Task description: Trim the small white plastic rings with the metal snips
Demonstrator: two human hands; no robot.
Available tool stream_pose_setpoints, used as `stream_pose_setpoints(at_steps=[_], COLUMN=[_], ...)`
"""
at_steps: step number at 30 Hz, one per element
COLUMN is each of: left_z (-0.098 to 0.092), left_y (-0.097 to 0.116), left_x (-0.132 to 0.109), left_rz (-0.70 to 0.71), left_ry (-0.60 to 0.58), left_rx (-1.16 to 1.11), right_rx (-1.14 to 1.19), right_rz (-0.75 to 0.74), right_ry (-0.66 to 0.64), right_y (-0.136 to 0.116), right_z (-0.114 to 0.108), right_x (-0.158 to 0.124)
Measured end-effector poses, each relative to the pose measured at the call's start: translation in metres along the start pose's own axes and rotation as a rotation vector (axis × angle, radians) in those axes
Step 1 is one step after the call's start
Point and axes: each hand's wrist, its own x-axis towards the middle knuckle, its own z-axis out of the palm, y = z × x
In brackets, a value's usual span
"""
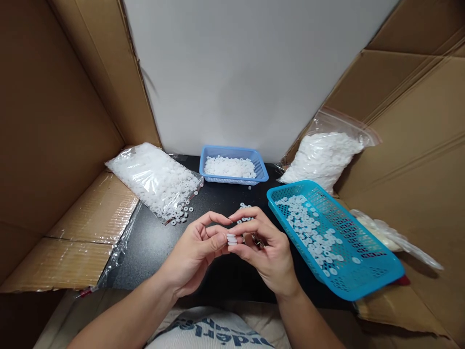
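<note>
Blue lettering on the shirt (214, 334), upside down, is cut off and unreadable. Both hands, left (194, 254) and right (267, 252), pinch stacked white rings (231, 238) in closed fingers.

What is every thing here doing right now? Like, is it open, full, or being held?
left hand: fingers pinched on the small white stack.
right hand: fingers pinched on the same stack.
small white stack: held between both hands, above the black table.
left plastic bag: lying flat, open, white rings spilling out.
small blue basket: holds white pieces.
turquoise basket: tilted, partly filled with white rings.
right plastic bag: stuffed full, leaning on cardboard.
</note>
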Motion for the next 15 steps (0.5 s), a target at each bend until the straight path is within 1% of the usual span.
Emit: stream_pose_setpoints(at_steps=[6, 9, 12, 15], left_z=[0.0013, 0.0000, -0.0012, -0.0014], left_y=[-0.0016, -0.0025, -0.0032, -0.0034], left_x=[0.0018, 0.0018, 0.0010, 0.0002], left_rz=[0.021, 0.037, 0.034, 0.036], left_ry=[0.026, 0.039, 0.005, -0.018], left_rx=[-0.019, 0.002, 0.025, 0.022], right_rx=[0.016, 0.031, 0.072, 0.096], right_rz=[0.053, 0.088, 0.107, 0.101], right_ry=[-0.026, -0.003, 0.016, 0.008], right_y=[-0.0016, -0.0011, 0.0024, 0.0054], right_z=[0.0028, 0.0052, 0.0071, 0.0077], right_x=[-0.0002, -0.0012, -0.0025, -0.0038])
